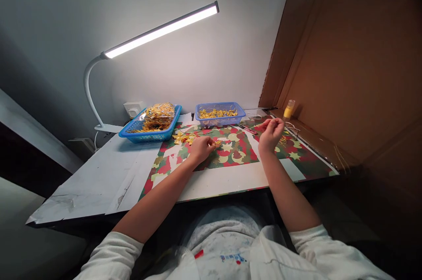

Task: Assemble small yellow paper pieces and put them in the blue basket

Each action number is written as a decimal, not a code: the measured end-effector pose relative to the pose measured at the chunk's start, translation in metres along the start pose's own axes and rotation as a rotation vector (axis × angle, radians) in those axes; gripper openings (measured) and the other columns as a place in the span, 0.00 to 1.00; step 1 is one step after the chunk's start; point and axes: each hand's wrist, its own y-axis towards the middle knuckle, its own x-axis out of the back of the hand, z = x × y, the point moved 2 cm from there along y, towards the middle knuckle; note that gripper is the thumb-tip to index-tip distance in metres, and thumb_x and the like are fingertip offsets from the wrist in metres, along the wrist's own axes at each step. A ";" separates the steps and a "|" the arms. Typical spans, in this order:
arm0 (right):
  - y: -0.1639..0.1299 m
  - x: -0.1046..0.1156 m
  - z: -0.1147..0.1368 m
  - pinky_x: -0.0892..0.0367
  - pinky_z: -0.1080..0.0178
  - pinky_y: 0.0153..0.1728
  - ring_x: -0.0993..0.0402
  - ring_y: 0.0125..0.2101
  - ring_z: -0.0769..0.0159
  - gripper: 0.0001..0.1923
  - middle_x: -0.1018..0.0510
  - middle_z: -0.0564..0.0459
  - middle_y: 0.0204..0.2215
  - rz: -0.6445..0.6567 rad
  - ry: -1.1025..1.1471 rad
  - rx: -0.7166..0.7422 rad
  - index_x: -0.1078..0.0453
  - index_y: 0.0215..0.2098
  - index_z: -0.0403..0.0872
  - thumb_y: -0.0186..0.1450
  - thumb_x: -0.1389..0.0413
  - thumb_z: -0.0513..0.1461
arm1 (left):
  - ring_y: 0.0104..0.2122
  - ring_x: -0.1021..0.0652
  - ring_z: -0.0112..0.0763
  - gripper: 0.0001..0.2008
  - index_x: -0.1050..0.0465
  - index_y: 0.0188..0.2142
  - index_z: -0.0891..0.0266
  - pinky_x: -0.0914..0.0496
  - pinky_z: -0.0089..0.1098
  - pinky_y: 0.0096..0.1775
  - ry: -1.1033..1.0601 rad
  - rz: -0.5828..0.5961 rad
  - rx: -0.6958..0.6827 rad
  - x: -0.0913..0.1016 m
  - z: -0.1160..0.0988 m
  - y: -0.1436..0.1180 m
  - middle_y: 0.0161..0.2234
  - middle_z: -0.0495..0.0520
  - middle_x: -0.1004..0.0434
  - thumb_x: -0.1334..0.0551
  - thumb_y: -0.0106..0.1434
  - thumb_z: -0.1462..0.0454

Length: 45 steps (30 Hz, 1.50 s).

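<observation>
Low over the patterned mat (237, 132), my left hand (201, 149) is closed in a pinch on a small gold foil-like piece (216, 143). To the right and a little higher, the fingertips of my right hand (272, 132) are pressed together; whatever they hold is too fine to make out. Loose gold pieces (183, 138) lie just behind my left hand. A thin tool with reddish handles (249, 130) rests on the mat to the left of my right hand.
Behind my hands, a blue basket (127, 135) holds gold pieces and a clear bag; a violet-blue basket (216, 122) holds more. A lit lamp (161, 29) arches above. A small yellow-filled container (289, 110) stands near the cardboard wall (346, 64) at right.
</observation>
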 end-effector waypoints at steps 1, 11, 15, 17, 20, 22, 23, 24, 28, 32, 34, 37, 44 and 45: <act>0.005 0.005 -0.001 0.35 0.68 0.25 0.36 0.19 0.74 0.12 0.37 0.61 0.23 -0.061 -0.033 0.014 0.48 0.33 0.51 0.67 0.55 0.49 | 0.28 0.25 0.33 0.02 0.25 0.26 0.60 0.38 0.31 0.30 -0.011 0.009 0.009 0.001 0.001 0.000 0.25 0.52 0.22 0.37 0.53 0.66; 0.031 0.032 -0.010 0.34 0.65 0.25 0.34 0.20 0.72 0.10 0.36 0.61 0.23 -0.278 -0.119 0.105 0.47 0.34 0.51 0.69 0.57 0.47 | 0.21 0.29 0.28 0.06 0.28 0.25 0.63 0.39 0.28 0.26 -0.184 0.151 0.138 0.013 0.004 0.000 0.20 0.48 0.27 0.39 0.54 0.62; 0.031 0.033 -0.011 0.32 0.63 0.27 0.33 0.20 0.71 0.09 0.35 0.60 0.23 -0.294 -0.133 0.112 0.47 0.34 0.51 0.69 0.58 0.46 | 0.20 0.32 0.26 0.08 0.29 0.21 0.63 0.41 0.27 0.25 -0.173 0.214 0.122 0.016 0.002 0.001 0.17 0.46 0.32 0.39 0.52 0.62; 0.031 0.033 -0.010 0.32 0.63 0.26 0.33 0.20 0.70 0.10 0.35 0.60 0.22 -0.306 -0.138 0.112 0.47 0.34 0.51 0.69 0.58 0.47 | 0.19 0.34 0.25 0.09 0.31 0.20 0.63 0.42 0.27 0.25 -0.174 0.241 0.117 0.015 0.002 0.001 0.16 0.45 0.34 0.39 0.52 0.61; 0.032 0.033 -0.008 0.33 0.62 0.25 0.33 0.19 0.70 0.11 0.35 0.60 0.22 -0.317 -0.135 0.114 0.47 0.34 0.51 0.69 0.57 0.49 | 0.19 0.35 0.24 0.09 0.32 0.19 0.63 0.43 0.27 0.24 -0.188 0.267 0.125 0.014 0.004 0.002 0.16 0.45 0.35 0.39 0.52 0.61; 0.032 0.033 -0.007 0.34 0.62 0.24 0.33 0.19 0.70 0.12 0.35 0.60 0.22 -0.325 -0.138 0.116 0.47 0.33 0.51 0.68 0.57 0.50 | 0.19 0.35 0.24 0.09 0.32 0.19 0.63 0.44 0.27 0.23 -0.204 0.277 0.132 0.013 0.007 0.002 0.16 0.45 0.35 0.39 0.51 0.61; 0.032 0.033 -0.007 0.34 0.62 0.24 0.33 0.19 0.70 0.13 0.35 0.60 0.22 -0.326 -0.141 0.115 0.47 0.33 0.51 0.68 0.57 0.50 | 0.19 0.35 0.24 0.08 0.31 0.19 0.63 0.44 0.27 0.23 -0.212 0.284 0.132 0.013 0.008 0.002 0.16 0.44 0.35 0.39 0.51 0.61; 0.032 0.033 -0.008 0.34 0.62 0.24 0.33 0.19 0.70 0.13 0.35 0.60 0.22 -0.325 -0.142 0.111 0.47 0.33 0.51 0.67 0.57 0.51 | 0.19 0.35 0.24 0.09 0.31 0.19 0.63 0.44 0.26 0.23 -0.219 0.292 0.127 0.013 0.008 0.001 0.16 0.44 0.35 0.39 0.51 0.61; 0.030 0.027 -0.008 0.33 0.65 0.25 0.33 0.19 0.73 0.14 0.36 0.62 0.22 -0.239 -0.067 0.039 0.48 0.33 0.51 0.66 0.55 0.52 | 0.21 0.31 0.26 0.09 0.26 0.22 0.62 0.40 0.27 0.25 -0.199 0.297 0.064 0.014 0.008 0.001 0.18 0.47 0.29 0.39 0.52 0.59; 0.025 0.009 0.001 0.31 0.67 0.26 0.33 0.20 0.75 0.14 0.35 0.63 0.22 0.001 0.165 -0.146 0.46 0.33 0.50 0.62 0.48 0.49 | 0.29 0.25 0.32 0.07 0.21 0.28 0.59 0.34 0.29 0.30 -0.132 0.275 -0.040 0.013 0.012 0.004 0.29 0.52 0.21 0.38 0.53 0.61; 0.022 -0.003 0.011 0.31 0.68 0.26 0.33 0.21 0.76 0.13 0.34 0.63 0.23 0.148 0.254 -0.209 0.45 0.33 0.51 0.61 0.46 0.48 | 0.33 0.24 0.36 0.07 0.21 0.31 0.58 0.32 0.32 0.35 -0.092 0.267 -0.074 0.012 0.017 0.006 0.33 0.54 0.19 0.38 0.53 0.64; 0.020 -0.022 0.029 0.31 0.68 0.25 0.33 0.21 0.75 0.12 0.34 0.63 0.23 0.361 0.312 -0.251 0.44 0.33 0.51 0.61 0.45 0.46 | 0.42 0.24 0.41 0.15 0.21 0.37 0.58 0.31 0.37 0.44 -0.060 0.245 -0.168 0.017 0.023 0.008 0.41 0.56 0.21 0.40 0.51 0.69; 0.008 -0.072 0.060 0.30 0.68 0.25 0.33 0.22 0.75 0.13 0.31 0.62 0.23 0.722 0.402 -0.278 0.41 0.33 0.51 0.61 0.43 0.48 | 0.51 0.27 0.40 0.21 0.28 0.51 0.58 0.33 0.39 0.51 -0.384 0.109 -0.280 0.042 -0.007 0.006 0.51 0.57 0.26 0.43 0.57 0.65; 0.004 -0.081 0.061 0.29 0.67 0.26 0.32 0.23 0.75 0.13 0.31 0.61 0.24 0.770 0.404 -0.282 0.41 0.33 0.52 0.61 0.43 0.48 | 0.51 0.27 0.41 0.20 0.29 0.52 0.58 0.32 0.38 0.50 -0.480 0.175 -0.274 0.040 -0.015 0.004 0.51 0.58 0.26 0.42 0.59 0.61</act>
